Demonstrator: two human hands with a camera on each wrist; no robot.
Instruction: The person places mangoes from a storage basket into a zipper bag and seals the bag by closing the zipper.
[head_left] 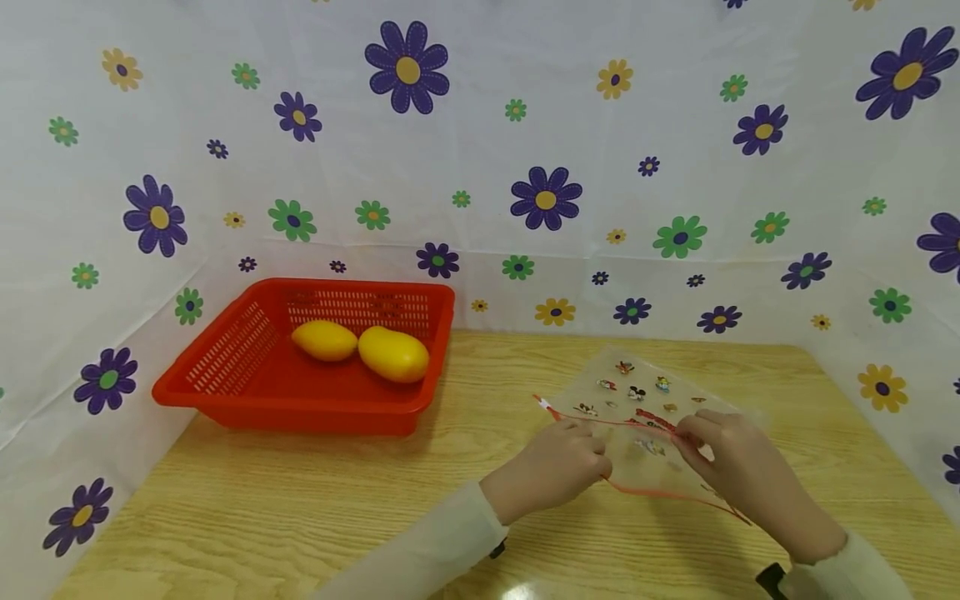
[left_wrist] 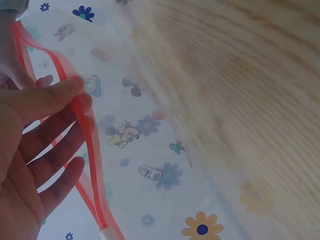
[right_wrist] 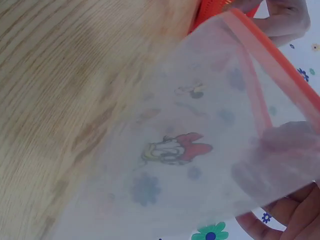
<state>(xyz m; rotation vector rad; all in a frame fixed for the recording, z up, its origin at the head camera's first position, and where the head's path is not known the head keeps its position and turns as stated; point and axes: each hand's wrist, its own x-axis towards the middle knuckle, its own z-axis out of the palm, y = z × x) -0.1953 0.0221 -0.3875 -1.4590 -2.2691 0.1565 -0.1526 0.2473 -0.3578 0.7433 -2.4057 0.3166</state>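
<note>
A see-through zip bag [head_left: 626, 400] with cartoon prints and a red zipper edge stands tilted above the table at right, its mouth parted. My left hand [head_left: 551, 471] pinches the red edge on the near left; in the left wrist view the thumb [left_wrist: 52, 100] lies over that strip with fingers behind it. Farther right, my right hand [head_left: 738, 467] holds the red edge of the bag's other side. In the right wrist view, some of that hand shows hazily through the film. A white slider [head_left: 543, 403] sits at the zipper's left end. No contents show in the bag.
A red plastic basket [head_left: 300, 414] with slotted walls stands on the left of the wooden table [head_left: 315, 508]. Two yellow, mango-like fruits [head_left: 393, 354] lie inside it. A white flower-patterned cloth [head_left: 465, 125] encloses the table's back and sides.
</note>
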